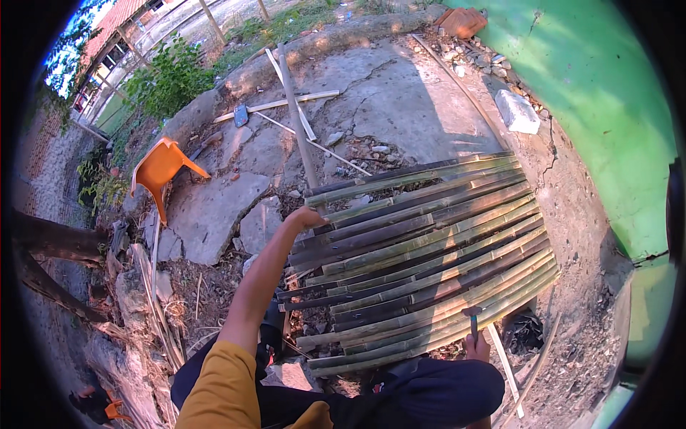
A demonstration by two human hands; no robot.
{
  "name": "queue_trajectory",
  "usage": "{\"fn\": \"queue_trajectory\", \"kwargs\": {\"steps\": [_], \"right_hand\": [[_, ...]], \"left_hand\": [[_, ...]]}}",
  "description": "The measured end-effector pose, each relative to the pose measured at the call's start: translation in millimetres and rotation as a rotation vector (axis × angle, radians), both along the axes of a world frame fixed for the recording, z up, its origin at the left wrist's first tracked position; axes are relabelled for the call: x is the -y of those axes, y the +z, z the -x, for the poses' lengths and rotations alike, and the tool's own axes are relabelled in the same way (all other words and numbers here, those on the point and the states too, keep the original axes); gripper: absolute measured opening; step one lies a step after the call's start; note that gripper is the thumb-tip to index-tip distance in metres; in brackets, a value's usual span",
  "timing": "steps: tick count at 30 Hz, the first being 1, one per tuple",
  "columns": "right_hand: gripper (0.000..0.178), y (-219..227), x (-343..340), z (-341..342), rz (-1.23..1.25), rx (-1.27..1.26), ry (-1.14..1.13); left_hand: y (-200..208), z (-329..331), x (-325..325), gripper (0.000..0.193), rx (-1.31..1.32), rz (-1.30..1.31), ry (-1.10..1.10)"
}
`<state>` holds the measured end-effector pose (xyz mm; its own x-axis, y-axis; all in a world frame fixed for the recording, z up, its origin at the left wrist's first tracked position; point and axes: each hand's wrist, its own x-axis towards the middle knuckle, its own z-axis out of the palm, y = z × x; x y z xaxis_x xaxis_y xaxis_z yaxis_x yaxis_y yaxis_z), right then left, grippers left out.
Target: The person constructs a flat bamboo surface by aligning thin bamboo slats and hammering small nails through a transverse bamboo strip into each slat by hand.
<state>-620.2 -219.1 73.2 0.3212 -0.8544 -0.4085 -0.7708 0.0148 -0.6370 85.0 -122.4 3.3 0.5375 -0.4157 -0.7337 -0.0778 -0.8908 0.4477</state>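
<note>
A panel of split bamboo slats (436,247), green and dark brown, lies side by side in front of me with uneven left ends. At the upper left of the panel, my left hand (307,217) is closed round the end of a bamboo slat; its fingertips are partly hidden. My right hand (478,349) grips the handle of a hammer (473,323) near my knee. The hammer's head shows over the nearest slats, at the panel's lower edge. A long wooden pole (294,118) runs away from the panel's upper left corner.
An orange plastic chair (163,166) lies tipped over at the left. Thin wooden strips (314,97) and a blue phone-like object (241,116) rest on the cracked concrete. A white block (517,111) sits near the green wall (593,93). Tree trunks (57,239) stand at far left.
</note>
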Motion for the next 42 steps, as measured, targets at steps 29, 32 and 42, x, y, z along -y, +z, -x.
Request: {"fn": "queue_trajectory", "kwargs": {"steps": [29, 32, 42], "right_hand": [[0.035, 4, -14, 21, 0.056, -0.086, 0.023], [0.036, 23, -19, 8, 0.005, -0.007, 0.013], [0.035, 22, -17, 19, -0.045, -0.226, 0.021]], "left_hand": [[24, 44, -29, 0.035, 0.55, 0.42, 0.159], [21, 53, -26, 0.035, 0.784, 0.393, 0.103], [24, 86, -12, 0.032, 0.979, 0.369, -0.004]]}}
